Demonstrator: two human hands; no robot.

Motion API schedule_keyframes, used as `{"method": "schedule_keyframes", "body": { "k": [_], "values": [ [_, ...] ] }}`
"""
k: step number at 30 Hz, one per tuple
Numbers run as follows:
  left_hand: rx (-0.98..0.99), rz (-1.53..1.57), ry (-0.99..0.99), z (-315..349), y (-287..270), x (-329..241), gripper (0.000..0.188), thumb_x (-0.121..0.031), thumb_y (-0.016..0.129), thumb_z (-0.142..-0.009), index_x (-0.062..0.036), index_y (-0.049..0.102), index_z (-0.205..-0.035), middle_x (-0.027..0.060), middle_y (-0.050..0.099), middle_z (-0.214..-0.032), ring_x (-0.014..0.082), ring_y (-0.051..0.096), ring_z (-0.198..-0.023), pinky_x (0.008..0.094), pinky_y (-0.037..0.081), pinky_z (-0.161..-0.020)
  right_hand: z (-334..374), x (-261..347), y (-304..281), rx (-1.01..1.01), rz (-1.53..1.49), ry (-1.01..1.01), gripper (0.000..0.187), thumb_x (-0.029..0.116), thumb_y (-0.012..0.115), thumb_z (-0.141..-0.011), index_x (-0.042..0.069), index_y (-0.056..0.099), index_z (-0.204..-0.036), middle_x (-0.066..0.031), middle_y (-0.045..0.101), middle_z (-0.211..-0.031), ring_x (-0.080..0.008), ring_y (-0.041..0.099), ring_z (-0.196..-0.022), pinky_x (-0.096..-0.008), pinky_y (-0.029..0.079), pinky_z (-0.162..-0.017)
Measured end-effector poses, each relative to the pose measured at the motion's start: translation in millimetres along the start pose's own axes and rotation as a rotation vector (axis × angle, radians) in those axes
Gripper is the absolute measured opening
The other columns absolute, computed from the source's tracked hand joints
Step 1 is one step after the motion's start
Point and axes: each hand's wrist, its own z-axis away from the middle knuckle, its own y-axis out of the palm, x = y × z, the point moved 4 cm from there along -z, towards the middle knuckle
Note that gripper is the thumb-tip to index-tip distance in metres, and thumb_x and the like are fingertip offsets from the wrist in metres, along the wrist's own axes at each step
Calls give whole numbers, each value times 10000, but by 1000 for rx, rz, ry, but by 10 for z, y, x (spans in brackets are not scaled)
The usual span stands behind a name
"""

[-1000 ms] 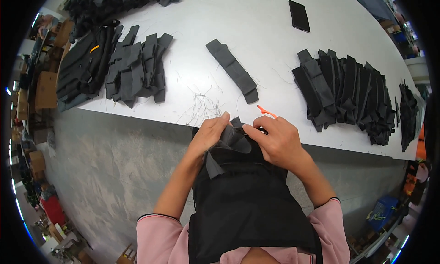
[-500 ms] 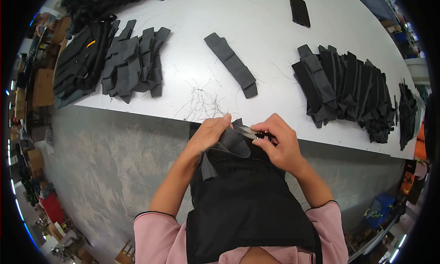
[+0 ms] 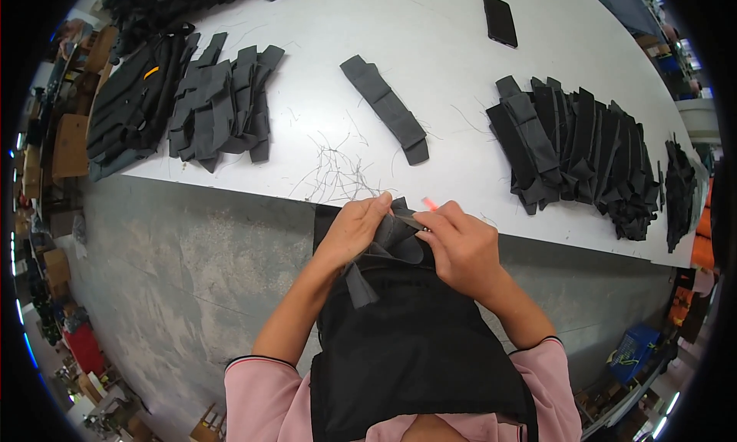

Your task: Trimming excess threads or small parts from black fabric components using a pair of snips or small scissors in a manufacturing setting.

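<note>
Closely facing, left fingers [image 3: 377, 207] pinching grey fabric [image 3: 398, 241], right fingers [image 3: 441, 221] curled round what seem snips [image 3: 408, 220]

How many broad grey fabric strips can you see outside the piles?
2: a flat strip lies alone on the white table, and a bent strip is in the left hand. The hands or folds may hide another.

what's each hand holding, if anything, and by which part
The left hand holds a dark grey fabric strip near its upper end; the right hand grips a small metal-bladed tool by its mostly hidden handle end.
</note>
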Motion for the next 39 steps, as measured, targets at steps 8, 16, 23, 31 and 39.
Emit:
{"method": "schedule_keyframes", "body": {
  "k": [8, 16, 23, 31, 39],
  "values": [
    [5, 9, -18, -20, -13, 3, 506, -439, 416, -955, -2, 580, -760, 4, 504, -637, 94, 443, -636, 250, 386, -607, -24, -10, -30, 40, -85, 92, 207, 30, 678, -707, 51, 632, -907, -66, 548, -735, -227, 562, -583, -303, 432, -504],
    [-67, -214, 67, 29, -14, -97, 524, -418, 379, -963, 46, 574, -817, 179, 561, -671, 279, 533, -645, 354, 431, -660, -37, 12, -32, 111, -51, 56, 223, 73, 690, -699, 64, 596, -901, -44, 500, -773, -211, 543, -559, -310, 410, -488],
    [-94, -302, 111, 66, -8, -173, 518, -408, 379, -964, 55, 574, -834, 205, 553, -673, 300, 533, -634, 368, 436, -658, -45, 93, -30, 112, 99, -39, 204, 75, 685, -706, 66, 597, -889, -50, 496, -758, -215, 541, -562, -324, 415, -492],
    [98, 119, -107, -69, -98, 78, 498, -464, 464, -930, -15, 606, -768, -8, 540, -660, 80, 456, -629, 239, 389, -599, -6, 36, -55, 179, -124, 112, 190, 37, 675, -711, 65, 630, -894, -55, 525, -743, -215, 552, -562, -294, 417, -490],
    [135, 201, -166, -35, -99, 62, 478, -473, 481, -920, -30, 612, -798, -3, 545, -686, 72, 457, -632, 231, 380, -584, -91, 71, 13, 353, -181, 67, 207, 50, 696, -699, 53, 526, -818, -75, 457, -853, -240, 549, -574, -347, 408, -484]
  ]
}}
